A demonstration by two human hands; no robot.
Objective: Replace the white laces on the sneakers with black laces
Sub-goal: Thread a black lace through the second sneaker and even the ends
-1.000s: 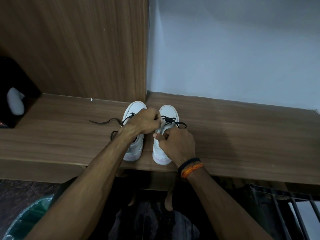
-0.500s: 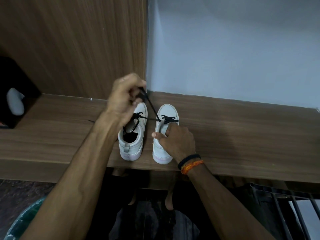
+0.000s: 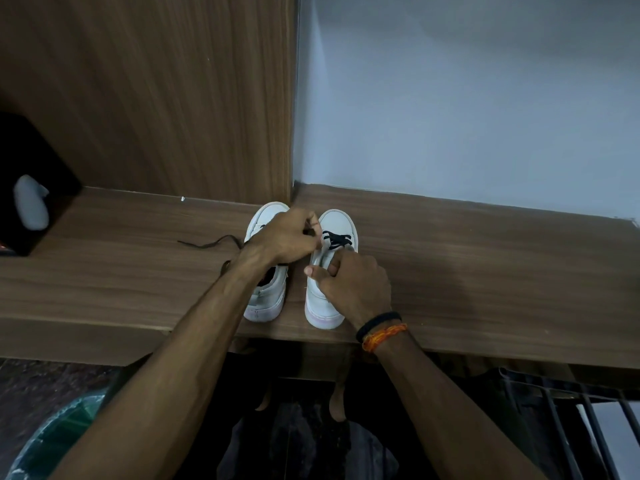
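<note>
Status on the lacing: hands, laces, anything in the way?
Left hand pinches the black lace over the right sneaker. Right hand grips that sneaker. Loose lace end trails on the shelf. Nothing blocking.

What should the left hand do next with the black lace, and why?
Probably feed the lace end into the next free eyelet of the right sneaker. The left hand pinches the black lace beside its few laced front rows, and the right hand grips that shoe steady.
</note>
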